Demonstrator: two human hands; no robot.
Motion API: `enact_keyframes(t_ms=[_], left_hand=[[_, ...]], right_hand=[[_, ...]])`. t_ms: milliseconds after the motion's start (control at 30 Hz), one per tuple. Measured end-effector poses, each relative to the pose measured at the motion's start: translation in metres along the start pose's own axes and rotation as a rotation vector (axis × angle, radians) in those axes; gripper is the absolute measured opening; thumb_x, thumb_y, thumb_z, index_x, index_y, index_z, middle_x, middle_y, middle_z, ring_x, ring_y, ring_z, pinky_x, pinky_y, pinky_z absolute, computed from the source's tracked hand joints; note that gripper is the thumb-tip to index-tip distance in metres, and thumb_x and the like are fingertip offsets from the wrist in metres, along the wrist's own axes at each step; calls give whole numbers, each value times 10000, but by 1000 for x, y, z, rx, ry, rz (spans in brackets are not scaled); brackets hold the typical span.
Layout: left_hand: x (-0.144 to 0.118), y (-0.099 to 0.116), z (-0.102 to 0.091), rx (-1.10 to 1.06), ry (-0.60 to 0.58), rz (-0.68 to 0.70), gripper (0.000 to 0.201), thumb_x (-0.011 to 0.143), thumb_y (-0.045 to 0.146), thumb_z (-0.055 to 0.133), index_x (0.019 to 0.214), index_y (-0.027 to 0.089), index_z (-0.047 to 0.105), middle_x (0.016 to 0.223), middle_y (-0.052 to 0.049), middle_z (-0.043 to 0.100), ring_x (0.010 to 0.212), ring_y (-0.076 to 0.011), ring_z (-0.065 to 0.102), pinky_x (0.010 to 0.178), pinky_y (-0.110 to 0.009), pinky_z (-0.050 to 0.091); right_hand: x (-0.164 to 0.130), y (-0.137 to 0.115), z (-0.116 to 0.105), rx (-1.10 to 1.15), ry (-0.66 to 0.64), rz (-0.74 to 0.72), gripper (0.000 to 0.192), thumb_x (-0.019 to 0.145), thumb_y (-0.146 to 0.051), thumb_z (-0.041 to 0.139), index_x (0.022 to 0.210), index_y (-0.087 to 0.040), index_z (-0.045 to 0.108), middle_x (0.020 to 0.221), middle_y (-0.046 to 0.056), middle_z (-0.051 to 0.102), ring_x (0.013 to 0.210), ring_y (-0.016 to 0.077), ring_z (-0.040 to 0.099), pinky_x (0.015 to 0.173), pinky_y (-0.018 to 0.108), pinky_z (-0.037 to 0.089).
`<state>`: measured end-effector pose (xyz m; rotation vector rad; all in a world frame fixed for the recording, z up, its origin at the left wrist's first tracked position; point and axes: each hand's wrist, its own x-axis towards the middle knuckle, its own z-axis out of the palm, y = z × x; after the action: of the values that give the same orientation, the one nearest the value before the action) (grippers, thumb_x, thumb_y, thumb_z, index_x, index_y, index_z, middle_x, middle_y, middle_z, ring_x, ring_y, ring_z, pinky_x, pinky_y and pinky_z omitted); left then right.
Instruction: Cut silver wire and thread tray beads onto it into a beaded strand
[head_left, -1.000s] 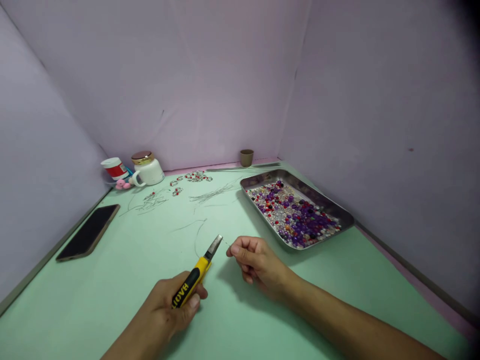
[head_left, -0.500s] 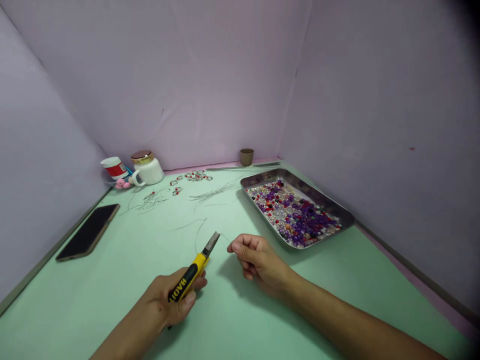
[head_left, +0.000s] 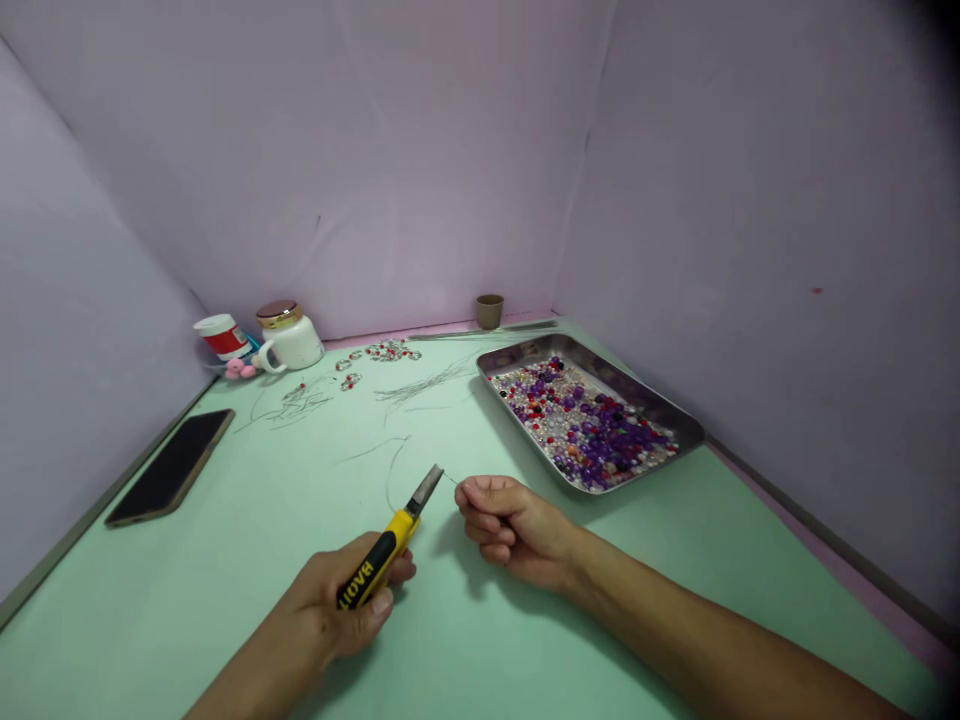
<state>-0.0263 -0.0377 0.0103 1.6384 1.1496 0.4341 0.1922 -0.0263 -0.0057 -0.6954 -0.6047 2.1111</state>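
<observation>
Two hands over the green table (head_left: pixel 225 600). Left hand (head_left: pixel 341 605): fingers wrapped tight round the yellow-and-black handle of the pliers (head_left: pixel 386 545), metal nose pointing up and away toward the right hand; cannot tell whether the nose is open. Right hand (head_left: pixel 510 520): fingers curled in, thumb pressed against forefinger, pinching one end of a thin wire (head_left: pixel 448 479) whose free tip lies just beside the pliers' nose; contact between the two cannot be told. Loose wire strands (head_left: pixel 390 455) lie on the table just beyond. Right rear: metal tray (head_left: pixel 679 425) holding purple, red and clear beads. Left: phone (head_left: pixel 171 466), face up. Far back: white jar (head_left: pixel 289 338), red-and-white cup (head_left: pixel 217 335), small brown cup (head_left: pixel 490 311).
</observation>
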Motion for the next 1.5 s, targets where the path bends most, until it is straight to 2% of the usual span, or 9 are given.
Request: enact_keyframes(t_ms=[267, 467, 633, 767, 867, 1033, 1200, 1400, 1500], left_hand=[[0, -2, -1, -11, 7, 1, 235, 719, 292, 533, 907, 174, 608, 779, -32, 596, 652, -148, 494, 615, -255, 405], [-6, 10, 7, -35, 43, -107, 183, 720, 292, 520, 813, 159, 606, 591, 12, 492, 519, -106, 389, 497, -228, 329], [-8, 21, 11, -11, 73, -168, 149, 711, 297, 523, 732, 160, 577, 517, 54, 366, 480, -86, 288, 454, -213, 252], [-6, 15, 3, 14, 138, -128, 192, 714, 318, 532, 785, 160, 615, 577, 10, 507, 529, -116, 416, 500, -227, 334], [-5, 9, -3, -34, 114, -94, 281, 690, 365, 562, 869, 164, 640, 787, -58, 643, 671, -178, 539, 587, -256, 420], [-4, 2, -2, 17, 71, -35, 339, 709, 365, 542, 984, 184, 622, 987, -85, 655, 891, -238, 567, 756, -293, 436], [-3, -3, 1, 54, 87, -68, 283, 680, 323, 548, 905, 168, 622, 799, -45, 653, 732, -197, 560, 657, -269, 429], [-5, 17, 4, 45, 76, -153, 169, 722, 247, 497, 834, 171, 598, 574, 29, 510, 514, -113, 414, 495, -227, 324], [-4, 20, 2, 46, 65, -139, 210, 752, 254, 474, 899, 161, 591, 609, 11, 534, 566, -134, 463, 526, -237, 343]], right_hand=[[1, -2, 1, 34, -10, 16, 185, 660, -259, 654, 674, -125, 528, 422, -91, 314, 375, 19, 158, 349, 142, 127], [0, -1, 3, 30, -30, 22, 164, 672, -245, 642, 665, -119, 538, 427, -86, 324, 379, 18, 159, 343, 141, 131], [2, -2, 3, -140, 84, -37, 176, 677, -284, 632, 679, -121, 564, 407, -88, 336, 361, 22, 205, 336, 146, 205], [3, -2, -1, -388, 184, -141, 221, 673, -332, 623, 694, -113, 597, 404, -80, 401, 329, 21, 264, 332, 164, 279], [4, 0, -3, -494, 237, -200, 239, 652, -355, 626, 668, -119, 594, 386, -79, 419, 317, 27, 306, 330, 171, 304], [4, 1, -3, -552, 258, -235, 253, 638, -377, 626, 650, -127, 588, 372, -79, 437, 298, 30, 328, 318, 172, 307], [3, 1, -2, -540, 240, -206, 260, 647, -382, 622, 661, -125, 585, 364, -76, 453, 287, 35, 358, 316, 170, 302], [3, 2, -3, -475, 163, -187, 254, 674, -371, 610, 692, -119, 589, 363, -75, 458, 273, 31, 352, 309, 163, 298], [3, 2, -3, -415, 158, -165, 241, 669, -354, 617, 689, -116, 583, 361, -75, 454, 266, 28, 322, 303, 166, 312]])
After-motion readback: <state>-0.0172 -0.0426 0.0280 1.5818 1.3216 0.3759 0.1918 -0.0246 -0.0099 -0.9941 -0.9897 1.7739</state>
